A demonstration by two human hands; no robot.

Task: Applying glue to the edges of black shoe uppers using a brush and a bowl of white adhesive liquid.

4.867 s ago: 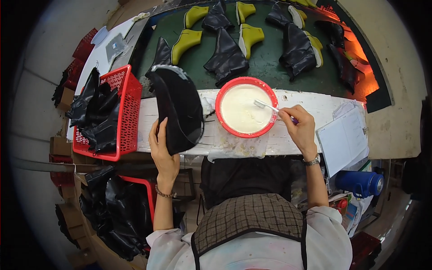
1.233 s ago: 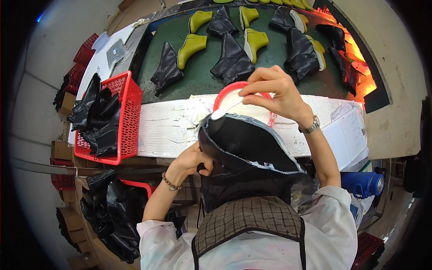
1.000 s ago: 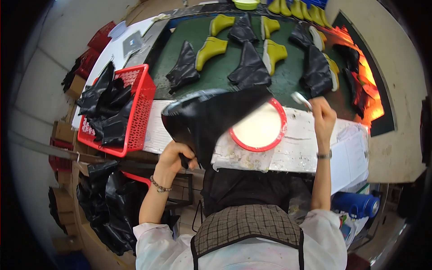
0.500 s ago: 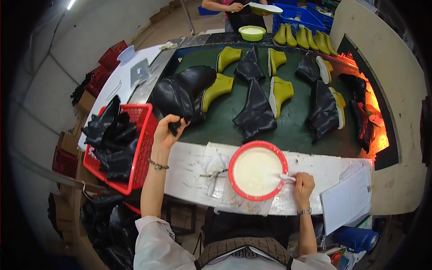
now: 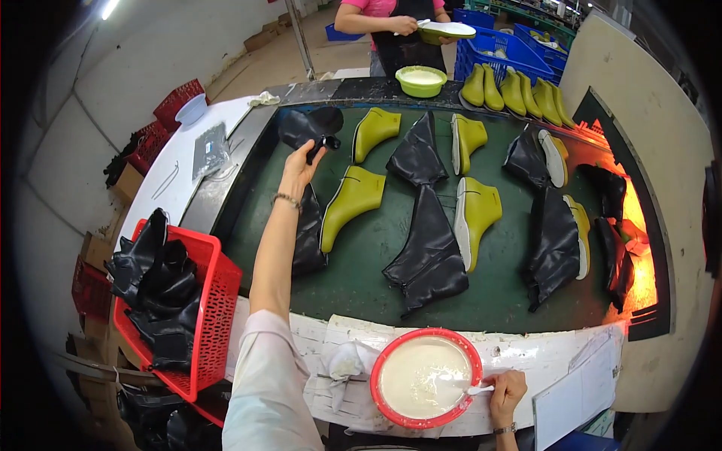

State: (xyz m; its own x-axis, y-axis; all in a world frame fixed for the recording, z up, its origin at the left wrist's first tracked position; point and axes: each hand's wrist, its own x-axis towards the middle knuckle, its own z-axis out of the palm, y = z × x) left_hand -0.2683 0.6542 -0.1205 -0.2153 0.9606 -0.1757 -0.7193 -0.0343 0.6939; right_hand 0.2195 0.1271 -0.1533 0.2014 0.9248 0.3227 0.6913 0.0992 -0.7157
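Glossy black leather-like boot upper point(image 5: 301, 129): left fingers point(image 5: 303, 152), over green surface point(image 5: 350, 278)
Small white brush point(image 5: 480, 389): right fingers point(image 5: 502, 382), across round red bowl point(image 5: 426, 332)

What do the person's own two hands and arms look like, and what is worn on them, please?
Both hands are bare, without gloves. The left hand has a dark beaded bracelet at its wrist and a loose, whitish sleeve. The right hand has a silver-coloured wristband.

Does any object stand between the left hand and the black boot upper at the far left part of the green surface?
Nothing visible does: the left hand has its fingers directly on the black boot upper. The nearest yellow-green foot form stands to the right, not between them.
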